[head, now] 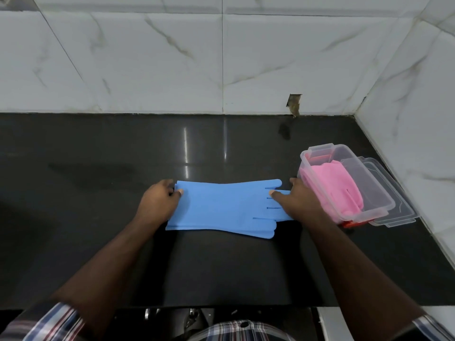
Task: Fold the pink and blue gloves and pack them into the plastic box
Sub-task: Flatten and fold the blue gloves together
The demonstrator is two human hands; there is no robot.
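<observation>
Here your left hand [158, 201] pinches the cuff of the blue gloves [226, 207], flat on the dark counter [98, 156]; your right hand [299, 201] covers their fingertips, grip unclear. Pink gloves [332, 188] sit in the plastic box [369, 178], partly hidden.

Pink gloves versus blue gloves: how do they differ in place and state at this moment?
The pink gloves lie bunched inside the clear plastic box, while the blue gloves lie outside it on the dark counter. The pink ones are untouched; the blue ones are held at the cuff by the left hand and at the finger end by the right hand. The blue ones are spread flat and unfolded. Both look like the same rubbery material.
</observation>
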